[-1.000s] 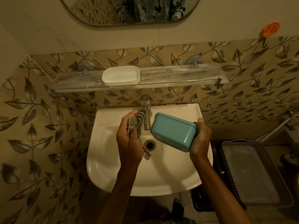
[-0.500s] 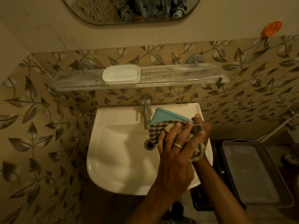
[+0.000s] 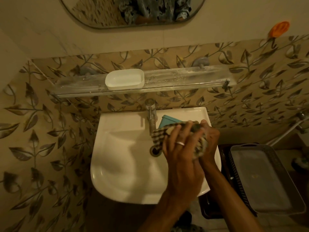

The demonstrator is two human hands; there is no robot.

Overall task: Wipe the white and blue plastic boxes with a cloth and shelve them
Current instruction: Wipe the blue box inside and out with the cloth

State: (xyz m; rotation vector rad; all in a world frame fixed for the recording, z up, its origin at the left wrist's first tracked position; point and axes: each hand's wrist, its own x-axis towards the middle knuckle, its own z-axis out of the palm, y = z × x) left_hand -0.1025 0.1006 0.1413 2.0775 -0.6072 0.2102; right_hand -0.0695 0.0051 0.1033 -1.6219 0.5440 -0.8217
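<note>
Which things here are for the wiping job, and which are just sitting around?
For the job: blue box, cloth, white box, shelf.
Just there: sink, tap, mirror, grey basket, orange hook.

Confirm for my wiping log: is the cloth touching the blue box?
Touching. Head view: the cloth lies over the blue box, pressed by the left hand.

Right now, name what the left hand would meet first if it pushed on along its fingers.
The left hand would meet the checked cloth, already pressed under it, then likely the blue box held by the right hand.
</note>
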